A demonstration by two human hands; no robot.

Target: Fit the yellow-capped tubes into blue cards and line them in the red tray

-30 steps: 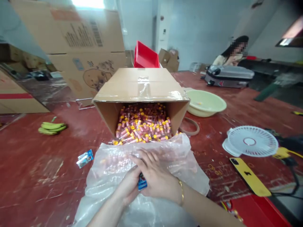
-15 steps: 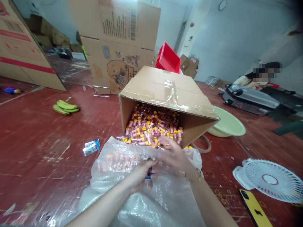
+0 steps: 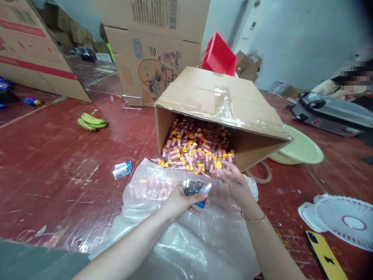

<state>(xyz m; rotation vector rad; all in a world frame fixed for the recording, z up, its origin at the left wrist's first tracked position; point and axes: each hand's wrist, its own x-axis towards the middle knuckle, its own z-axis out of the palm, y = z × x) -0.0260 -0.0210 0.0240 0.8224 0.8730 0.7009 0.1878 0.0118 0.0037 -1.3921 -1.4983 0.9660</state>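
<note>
My left hand [image 3: 183,200] is closed around a small stack of dark and blue printed packets [image 3: 194,188], above a translucent plastic sheet [image 3: 186,249]. At the mouth of a tipped cardboard box [image 3: 201,91], my right hand [image 3: 234,181] has its thumb and fingertips on a small clear tube with a yellow cap [image 3: 218,166]. Many similar pink-filled tubes [image 3: 189,157] are heaped inside the box and spill to its front edge. Others show faintly beneath the sheet. A bracelet [image 3: 253,218] circles my right wrist.
On the red floor at left lie bananas [image 3: 92,121] and blue packets [image 3: 122,170]. To the right are a pale green basin [image 3: 305,149], a tape roll [image 3: 264,175], a white fan grille [image 3: 344,221] and a yellow phone [image 3: 326,254]. A person sits behind a grey suitcase [image 3: 332,111].
My right hand has moved away from my left, forward to the tubes at the box opening. The packets in my left hand now show more fully. The view has shifted slightly.
</note>
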